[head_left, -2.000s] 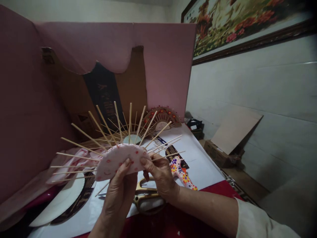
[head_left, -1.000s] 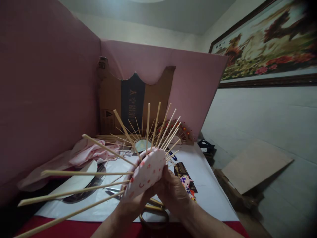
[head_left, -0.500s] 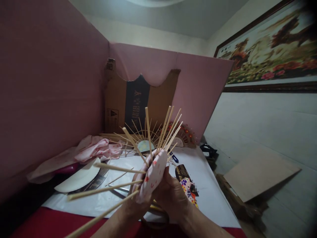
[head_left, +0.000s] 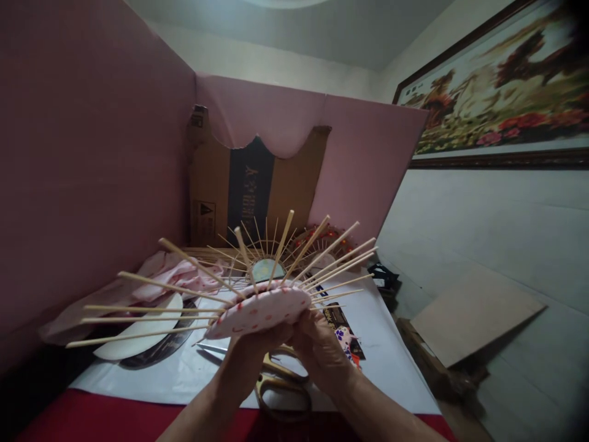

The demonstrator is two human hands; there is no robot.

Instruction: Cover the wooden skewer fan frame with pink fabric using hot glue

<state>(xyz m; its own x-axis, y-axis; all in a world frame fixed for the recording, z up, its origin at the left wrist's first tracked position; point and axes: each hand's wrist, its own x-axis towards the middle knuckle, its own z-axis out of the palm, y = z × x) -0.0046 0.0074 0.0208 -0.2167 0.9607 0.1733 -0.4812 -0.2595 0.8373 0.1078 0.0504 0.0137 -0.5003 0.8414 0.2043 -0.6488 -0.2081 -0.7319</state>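
Note:
Both hands hold a fabric-covered half-round fan base (head_left: 260, 312), white-pink with red marks, from which several thin wooden sticks (head_left: 196, 264) spread out like rays. My left hand (head_left: 257, 350) grips it from below, its fingers mostly hidden behind the piece. At the right end of the base, my right hand (head_left: 315, 341) is closed, thumb and fingers against the cloth edge. Scissors (head_left: 283, 383) with gold-coloured handles lie on the table just beneath my hands. Right of them rests a scrap of flower-patterned cloth (head_left: 347, 344) by a black label card (head_left: 338, 316).
A similar stick fan (head_left: 267, 270) and a red-beaded fan (head_left: 322, 264) stand at the back against a cardboard sheet (head_left: 294, 178). Pink cloth (head_left: 184, 276) and a white half-disc (head_left: 142, 337) lie on the left. White sheeting (head_left: 391, 368) covers the red table. Pink panels (head_left: 363, 159) enclose it.
The fan base has turned from steeply tilted to nearly level, its sticks now fanning out to both sides. Both hands turned with it, and the scissors handles show more.

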